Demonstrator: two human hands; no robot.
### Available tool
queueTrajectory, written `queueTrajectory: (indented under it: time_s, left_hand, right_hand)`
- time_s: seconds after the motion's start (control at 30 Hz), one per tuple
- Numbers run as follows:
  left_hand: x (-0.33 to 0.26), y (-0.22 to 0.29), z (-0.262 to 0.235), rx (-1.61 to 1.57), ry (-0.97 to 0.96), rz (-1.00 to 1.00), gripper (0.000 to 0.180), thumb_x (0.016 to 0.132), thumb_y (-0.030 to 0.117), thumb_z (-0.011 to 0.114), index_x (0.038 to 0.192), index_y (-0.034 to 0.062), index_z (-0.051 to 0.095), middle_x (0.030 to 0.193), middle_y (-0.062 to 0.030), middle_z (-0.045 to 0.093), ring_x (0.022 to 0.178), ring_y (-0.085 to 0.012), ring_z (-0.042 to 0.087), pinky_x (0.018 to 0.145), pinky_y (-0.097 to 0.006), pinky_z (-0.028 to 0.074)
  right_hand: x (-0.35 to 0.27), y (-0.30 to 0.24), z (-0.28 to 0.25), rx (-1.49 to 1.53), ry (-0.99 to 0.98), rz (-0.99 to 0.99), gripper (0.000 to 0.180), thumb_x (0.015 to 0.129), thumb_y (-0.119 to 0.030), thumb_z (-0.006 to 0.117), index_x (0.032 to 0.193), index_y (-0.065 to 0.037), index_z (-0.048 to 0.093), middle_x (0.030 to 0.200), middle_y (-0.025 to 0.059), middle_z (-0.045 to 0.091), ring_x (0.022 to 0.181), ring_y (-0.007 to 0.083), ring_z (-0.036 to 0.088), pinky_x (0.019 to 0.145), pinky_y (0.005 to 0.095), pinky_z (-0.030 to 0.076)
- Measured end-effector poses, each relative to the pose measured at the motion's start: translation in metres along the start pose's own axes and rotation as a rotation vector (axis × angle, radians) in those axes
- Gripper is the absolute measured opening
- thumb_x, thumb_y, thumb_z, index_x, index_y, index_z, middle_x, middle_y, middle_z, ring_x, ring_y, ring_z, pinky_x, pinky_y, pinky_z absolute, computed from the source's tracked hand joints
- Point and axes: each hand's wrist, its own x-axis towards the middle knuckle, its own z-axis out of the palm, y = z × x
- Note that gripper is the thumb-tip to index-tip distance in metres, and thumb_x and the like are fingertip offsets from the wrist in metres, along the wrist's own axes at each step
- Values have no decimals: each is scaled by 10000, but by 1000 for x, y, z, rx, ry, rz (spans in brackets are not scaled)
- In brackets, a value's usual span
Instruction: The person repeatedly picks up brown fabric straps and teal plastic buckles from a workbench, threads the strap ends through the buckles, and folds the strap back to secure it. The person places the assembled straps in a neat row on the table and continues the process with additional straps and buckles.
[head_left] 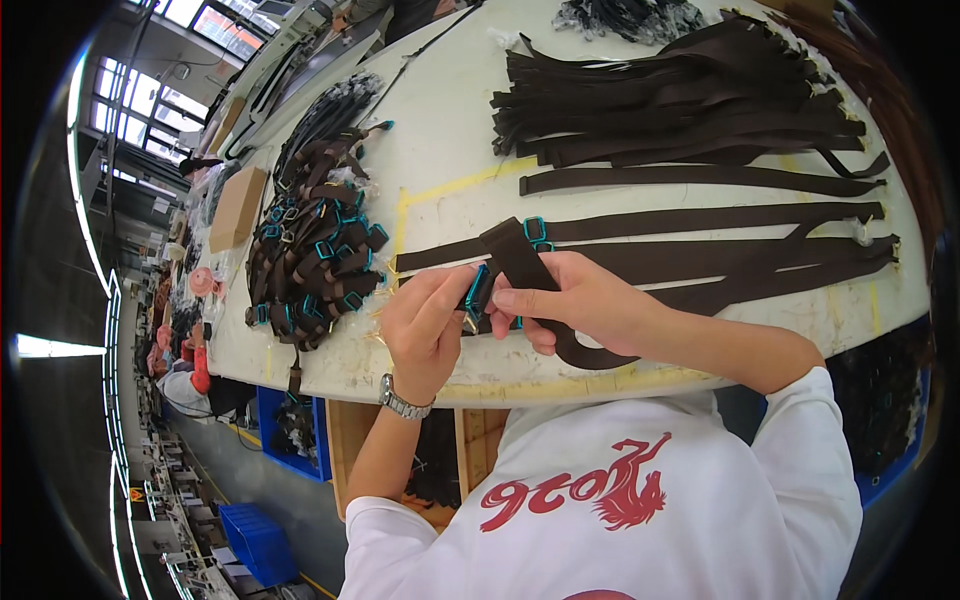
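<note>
Just above the near edge of the table, my left hand (425, 320) pinches a teal-blue metal buckle (477, 295). My right hand (575, 297) grips a dark brown webbing strap (520, 258) beside it, thumb on top. The strap's end stands up past the fingers, and its loop (590, 357) hangs below my right hand. Whether the strap runs through the buckle is hidden by the fingers. Behind my hands, another teal buckle (538, 232) rests at a long brown strap (700, 222). More straps lie side by side to the right.
A heap of brown straps with teal buckles (320, 250) covers the table's left part. A thick stack of brown straps (680, 95) lies at the far right. A cardboard box (238, 208) is at the left. Blue bins (293, 435) stand below the table; a co-worker (195, 380) sits far left.
</note>
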Motion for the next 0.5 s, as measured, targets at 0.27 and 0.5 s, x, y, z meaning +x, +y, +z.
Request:
queueTrajectory:
  time_s: [0.27, 0.5]
  left_hand:
    - [-9, 8, 13, 0, 69, -12, 445, 778, -104, 680, 1215, -36, 732, 1078, -179, 777, 919, -359, 750, 813, -415, 600]
    - [-12, 13, 16, 29, 60, -49, 441, 788, -105, 646, 1217, -34, 720, 1106, -180, 788, 948, -381, 759, 842, -420, 606]
  right_hand:
    - [0, 6, -2, 72, 67, -58, 224, 1047, -211, 757, 1134, -37, 646, 925, 67, 691, 681, 83, 552, 631, 282, 485]
    - [-13, -3, 0, 7, 120, -29, 240, 1007, -192, 803, 1105, -24, 662, 869, 60, 706, 669, 77, 550, 624, 266, 464]
